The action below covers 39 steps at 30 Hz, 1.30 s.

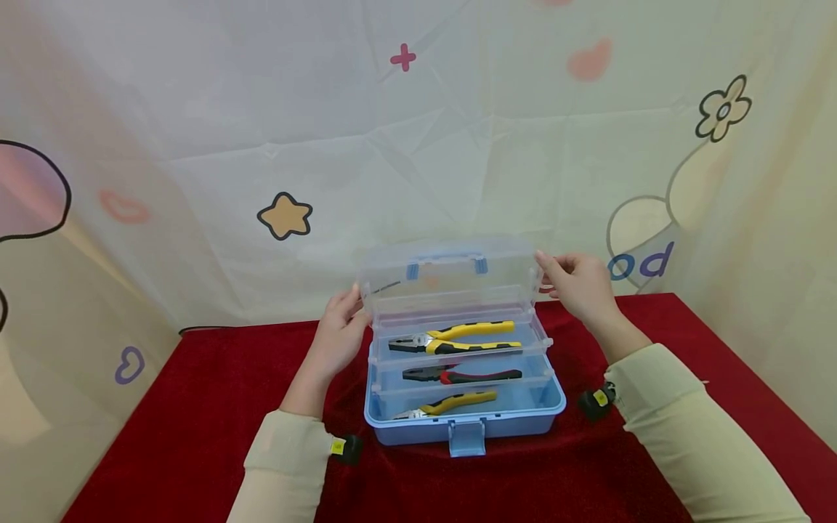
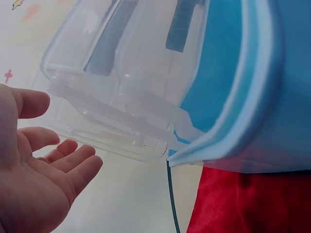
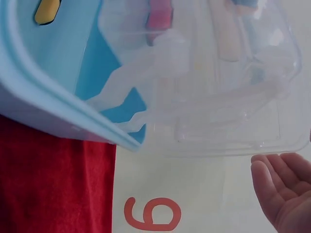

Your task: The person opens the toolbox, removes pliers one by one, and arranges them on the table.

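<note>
Pale sleeves (image 1: 281,472) run in from both lower corners, and the forearms lean inward. Left hand (image 1: 341,330) is raised beside the lid's left edge, palm turned inward, fingers loosely bent and parted from the thumb, grasping nothing. Right hand (image 1: 582,287) mirrors it at the opposite edge, fingers fairly straight, likewise released; whether its fingertips touch the plastic I cannot tell.

Between the two hands sits one blue toolbox (image 1: 523,425), its one clear lid (image 1: 451,290) tipped up at the back and its one front latch (image 1: 467,438) hanging down. Two clear trays step up toward the lid. Three pliers lie inside: yellow-and-black pliers (image 1: 451,347) on the upper tray (image 1: 536,341), red-and-black pliers (image 1: 480,376) on the lower tray (image 1: 532,370), and yellow-handled pliers (image 1: 451,403) in the blue base. All three have their handles toward the right hand.

Two black wrist devices (image 1: 349,449) with yellow labels flank the box, one at each cuff. Red cloth (image 1: 216,407) lies underneath. Behind hangs a pale curtain (image 1: 327,131) printed with one star (image 1: 285,216), one outlined flower (image 1: 724,109) and one pink cross (image 1: 403,57).
</note>
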Each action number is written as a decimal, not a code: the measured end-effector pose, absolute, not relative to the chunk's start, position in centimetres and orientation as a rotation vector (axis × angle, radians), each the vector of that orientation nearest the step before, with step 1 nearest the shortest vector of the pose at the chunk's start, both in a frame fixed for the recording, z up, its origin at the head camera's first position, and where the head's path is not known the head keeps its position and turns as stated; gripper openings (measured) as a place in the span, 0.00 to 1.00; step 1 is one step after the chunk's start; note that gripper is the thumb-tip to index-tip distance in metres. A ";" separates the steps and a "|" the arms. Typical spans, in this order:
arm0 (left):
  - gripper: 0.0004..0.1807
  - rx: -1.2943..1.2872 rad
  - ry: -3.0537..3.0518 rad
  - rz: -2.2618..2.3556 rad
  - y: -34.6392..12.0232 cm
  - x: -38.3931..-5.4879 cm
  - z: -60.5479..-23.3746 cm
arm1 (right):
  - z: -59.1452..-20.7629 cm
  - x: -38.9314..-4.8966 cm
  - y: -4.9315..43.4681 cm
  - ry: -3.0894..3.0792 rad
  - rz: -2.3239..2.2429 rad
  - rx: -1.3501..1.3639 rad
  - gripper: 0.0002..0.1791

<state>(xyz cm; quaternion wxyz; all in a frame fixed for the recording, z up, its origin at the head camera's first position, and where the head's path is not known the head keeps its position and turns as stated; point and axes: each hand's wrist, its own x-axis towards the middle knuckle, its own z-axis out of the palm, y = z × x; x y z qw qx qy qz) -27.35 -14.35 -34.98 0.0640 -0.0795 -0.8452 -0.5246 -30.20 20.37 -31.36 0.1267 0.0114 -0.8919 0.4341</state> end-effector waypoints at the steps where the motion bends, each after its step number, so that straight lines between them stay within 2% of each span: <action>1: 0.30 -0.227 -2.559 -1.584 -14.3 -27.4 -35.0 | -31.5 -30.2 20.4 -2.595 1.255 0.053 0.36; 7: 0.31 -0.204 -2.569 -1.620 -14.4 -27.7 -34.9 | -32.1 -30.2 20.9 -2.612 1.318 0.143 0.27; 13: 0.31 -0.234 -2.558 -1.690 -14.5 -28.1 -35.2 | -32.9 -30.1 21.2 -2.623 1.364 0.226 0.24; 26: 0.32 -0.214 -2.596 -1.799 -13.8 -27.9 -34.8 | -34.9 -30.3 21.5 -2.637 1.488 0.325 0.31; 39: 0.28 -0.226 -2.532 -1.851 -14.2 -28.8 -37.3 | -36.6 -31.5 21.9 -2.660 1.558 0.377 0.39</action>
